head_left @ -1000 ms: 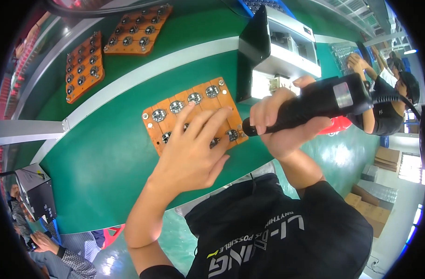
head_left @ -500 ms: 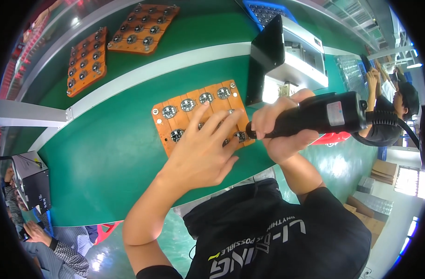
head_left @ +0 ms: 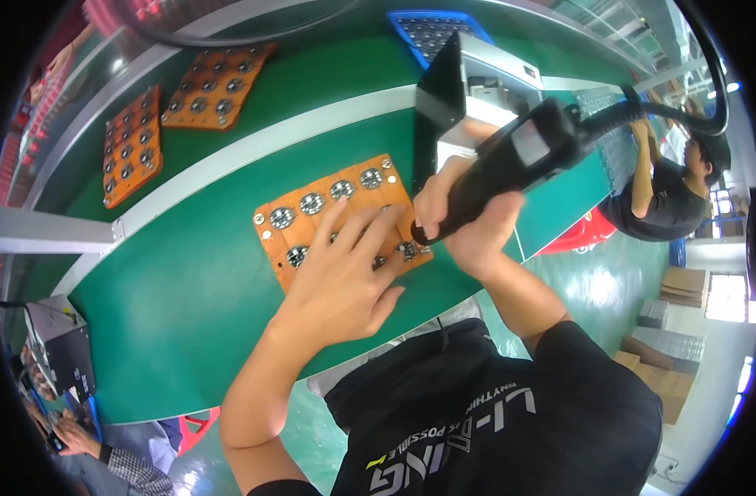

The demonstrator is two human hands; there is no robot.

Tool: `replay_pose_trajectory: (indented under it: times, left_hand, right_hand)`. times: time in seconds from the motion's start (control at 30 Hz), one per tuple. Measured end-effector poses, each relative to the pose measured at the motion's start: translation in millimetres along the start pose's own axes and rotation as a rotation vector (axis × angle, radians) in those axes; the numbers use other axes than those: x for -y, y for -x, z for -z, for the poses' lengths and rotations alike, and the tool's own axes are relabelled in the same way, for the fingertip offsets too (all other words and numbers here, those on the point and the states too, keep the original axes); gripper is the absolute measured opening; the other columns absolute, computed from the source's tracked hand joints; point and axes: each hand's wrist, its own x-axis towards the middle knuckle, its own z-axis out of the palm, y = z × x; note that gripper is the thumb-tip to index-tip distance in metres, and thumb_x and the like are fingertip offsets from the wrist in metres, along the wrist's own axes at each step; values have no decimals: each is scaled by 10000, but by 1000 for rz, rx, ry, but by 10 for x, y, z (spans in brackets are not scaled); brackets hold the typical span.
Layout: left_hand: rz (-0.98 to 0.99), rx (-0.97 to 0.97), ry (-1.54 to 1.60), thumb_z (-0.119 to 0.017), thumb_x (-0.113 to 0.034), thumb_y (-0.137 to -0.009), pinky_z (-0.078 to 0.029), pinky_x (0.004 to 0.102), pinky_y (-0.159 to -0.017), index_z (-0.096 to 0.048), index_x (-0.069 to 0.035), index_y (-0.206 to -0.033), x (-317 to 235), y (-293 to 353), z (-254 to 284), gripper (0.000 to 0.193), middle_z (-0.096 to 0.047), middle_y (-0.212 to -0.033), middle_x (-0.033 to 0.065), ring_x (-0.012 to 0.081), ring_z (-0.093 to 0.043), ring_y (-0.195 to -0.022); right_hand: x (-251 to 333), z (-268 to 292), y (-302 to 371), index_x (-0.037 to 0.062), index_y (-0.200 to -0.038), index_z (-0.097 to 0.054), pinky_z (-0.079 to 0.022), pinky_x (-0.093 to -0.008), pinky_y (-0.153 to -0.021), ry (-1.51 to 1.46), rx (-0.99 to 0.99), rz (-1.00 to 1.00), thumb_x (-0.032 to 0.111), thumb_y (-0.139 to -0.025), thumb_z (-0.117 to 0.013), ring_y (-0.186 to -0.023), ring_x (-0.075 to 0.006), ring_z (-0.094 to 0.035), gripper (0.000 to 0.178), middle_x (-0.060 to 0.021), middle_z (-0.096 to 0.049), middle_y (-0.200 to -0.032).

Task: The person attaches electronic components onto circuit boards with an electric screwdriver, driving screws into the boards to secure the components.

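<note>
An orange fixture board (head_left: pixel 299 236) lies on the green table, holding rows of small round circuit boards (head_left: pixel 312 204). My left hand (head_left: pixel 336 277) rests over its middle with fingers spread, covering some of the circuit boards; one fingertip is at a circuit board in the far row. In my right hand (head_left: pixel 475 240) is a black electric screwdriver (head_left: pixel 510 169), gripped round its body and tilted, with its cable end up to the right. The screwdriver's nose is at the fixture's right edge. Whether its bit touches a screw is hidden.
Behind the right hand stands a black-and-white machine (head_left: pixel 502 70), with a blue tray (head_left: pixel 434 33) of round parts beyond it. Two more orange boards (head_left: pixel 217 87) (head_left: pixel 132 149) lie past the metal rail (head_left: pixel 254 136). A grey-black box (head_left: pixel 59 339) is at left. Co-workers sit at both sides.
The screwdriver has tilted from nearly level to a slant, its cable end rising. My left hand stays spread on the fixture. The whole view has shifted somewhat.
</note>
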Motion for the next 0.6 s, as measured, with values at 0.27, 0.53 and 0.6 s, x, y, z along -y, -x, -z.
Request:
replay_pose_trajectory:
  times: [0.27,0.53,0.6]
  left_hand:
    - [23,-19,7,-816,-177,-646,-325,583,-1158,-782,-62,-922,18,-85,-24,301,-528,-1410,134,324,-520,-1267]
    - [-5,-36,18,-766,-135,-695,-326,574,-1157,-752,-29,-914,-81,-175,-77,243,-529,-1382,152,324,-509,-1259]
    - [-6,-36,18,-765,-127,-695,-328,570,-1156,-754,-27,-914,-114,-203,-99,241,-531,-1379,152,324,-511,-1256]
  right_hand:
    - [537,595,-391,82,-1345,-350,-406,-327,-421,-89,-392,311,898,-833,-357,-398,-181,-451,964,-73,-484,-555]
    - [535,780,-313,155,-1248,-427,-393,-326,-503,85,-322,281,835,-893,-394,-434,-177,-421,768,-51,-481,-603]
    - [569,811,-316,154,-1239,-429,-394,-324,-507,121,-310,263,829,-900,-389,-434,-174,-419,756,-47,-476,-602]
